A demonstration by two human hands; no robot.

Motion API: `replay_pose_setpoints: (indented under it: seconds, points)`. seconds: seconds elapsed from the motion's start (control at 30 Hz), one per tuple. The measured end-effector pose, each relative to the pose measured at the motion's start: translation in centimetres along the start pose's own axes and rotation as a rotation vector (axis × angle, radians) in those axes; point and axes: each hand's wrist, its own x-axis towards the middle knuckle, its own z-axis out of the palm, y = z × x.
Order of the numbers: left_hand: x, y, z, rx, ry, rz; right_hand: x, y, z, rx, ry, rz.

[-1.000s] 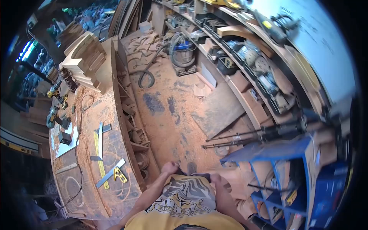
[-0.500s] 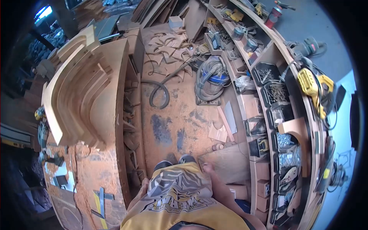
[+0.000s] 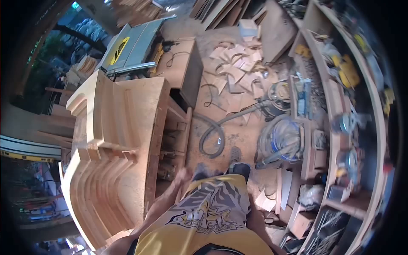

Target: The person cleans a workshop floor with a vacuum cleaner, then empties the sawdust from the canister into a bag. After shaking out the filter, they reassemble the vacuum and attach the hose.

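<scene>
My left hand (image 3: 183,175) swings forward beside the workbench (image 3: 155,127), somewhat blurred, with its fingers loosely stretched and no object showing in it. My right arm (image 3: 260,227) hangs at my other side; the hand itself is hidden behind my yellow and grey shirt. On the bench to my left stand curved wooden pieces (image 3: 87,182), set side by side in a stack. Another curved wooden frame (image 3: 95,112) rests just beyond them. Neither hand touches these pieces.
Ahead, a hose (image 3: 212,148) loops across the dusty floor to a vacuum (image 3: 282,138). Wood offcuts (image 3: 238,63) lie scattered farther on. A table saw (image 3: 131,44) stands past the bench. Shelving (image 3: 365,140) with tools and bins runs along my right.
I have moved forward along the aisle and my view has turned left, so the table saw shows fully. My left hand has swung forward; the right hand has gone out of sight.
</scene>
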Motion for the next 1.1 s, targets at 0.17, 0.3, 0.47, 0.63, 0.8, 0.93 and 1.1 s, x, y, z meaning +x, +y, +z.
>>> replay_pose_setpoints:
  seconds: [0.17, 0.3, 0.47, 0.63, 0.8, 0.93, 1.1]
  points:
    - [12.6, 13.5, -23.2, -0.269, 0.956, 0.300, 17.9, -22.8, -22.1, 0.229, 0.564, -0.243]
    - [23.1, 7.7, -38.7, -0.077, 1.231, 0.015, 23.5, -44.7, -30.7, 0.296, 0.493, -0.516]
    - [38.3, -8.2, -48.5, 0.561, 0.691, -0.321, 21.4, -80.6, -29.4, 0.211, 0.242, -0.964]
    - [38.6, -4.9, -50.5, 0.242, 0.413, -0.311, 23.6, -95.7, -23.9, 0.033, 0.229, -1.098]
    - [38.8, -6.6, -49.0, 0.021, 0.739, -0.278, 31.7, -88.9, -19.5, 0.413, 0.236, -0.690]
    - [38.8, -9.2, -48.0, -0.131, 0.745, -0.221, 38.3, -72.0, -17.0, 0.194, -0.017, -0.111]
    - [39.3, -9.0, -49.7, 0.077, 0.437, -0.374, 37.5, -54.4, -24.6, -0.375, -0.364, 0.025]
